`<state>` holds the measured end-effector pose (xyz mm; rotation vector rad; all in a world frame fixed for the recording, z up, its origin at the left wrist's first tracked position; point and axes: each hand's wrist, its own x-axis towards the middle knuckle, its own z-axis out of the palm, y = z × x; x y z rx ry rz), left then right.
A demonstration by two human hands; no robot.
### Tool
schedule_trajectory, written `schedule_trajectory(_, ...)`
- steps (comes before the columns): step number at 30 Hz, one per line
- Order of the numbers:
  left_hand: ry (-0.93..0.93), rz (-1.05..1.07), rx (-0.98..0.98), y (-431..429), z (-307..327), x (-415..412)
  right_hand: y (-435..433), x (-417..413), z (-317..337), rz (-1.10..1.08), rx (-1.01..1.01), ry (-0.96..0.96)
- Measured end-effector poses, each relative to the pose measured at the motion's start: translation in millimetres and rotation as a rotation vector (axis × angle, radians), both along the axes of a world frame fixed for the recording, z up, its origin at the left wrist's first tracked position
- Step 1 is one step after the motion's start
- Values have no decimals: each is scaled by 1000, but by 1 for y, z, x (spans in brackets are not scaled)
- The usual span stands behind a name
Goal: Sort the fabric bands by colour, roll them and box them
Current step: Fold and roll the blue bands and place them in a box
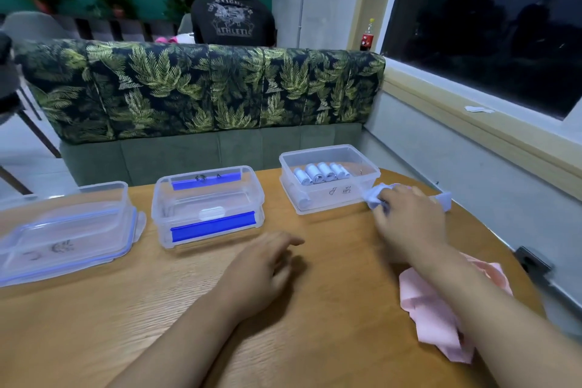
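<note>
Dim indoor light, hands slightly blurred, edges perhaps warped.

Left hand point(267, 264) palm down, fingers loose, pointing to 1 o'clock, forearm in from 7. Right hand point(406, 217) at its 2 o'clock, fingers curled on band point(376, 197), forearm from 5.

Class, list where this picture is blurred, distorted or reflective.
Head view: motion blur smears the left hand and the right hand holding a band; head view: wide lens bows the sofa back; head view: the dark window reflects faint figures.
</note>
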<state>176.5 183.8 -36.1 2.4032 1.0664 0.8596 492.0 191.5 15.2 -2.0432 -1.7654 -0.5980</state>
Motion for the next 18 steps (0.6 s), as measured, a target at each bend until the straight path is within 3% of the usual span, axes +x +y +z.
schedule_trajectory(2,-22,23,-8,-6,0,-7,-14,-24,-5,84,69,1)
schedule_trajectory(6,-80,63,-48,-20,0,-24,-36,-87,-14,369,0,69)
schedule_trajectory(11,-311,27,-277,-45,15,-47,-45,-155,-12,803,-257,649)
schedule_trajectory(13,-399,106,-320,-51,17,-57,-40,-170,-14,864,-306,795)
schedule_trajectory(16,-446,302,-334,-56,13,-78,-28,-179,-27,857,-311,807)
schedule_trajectory(18,-444,393,-337,-60,11,-92,-23,-176,-39,848,-265,702)
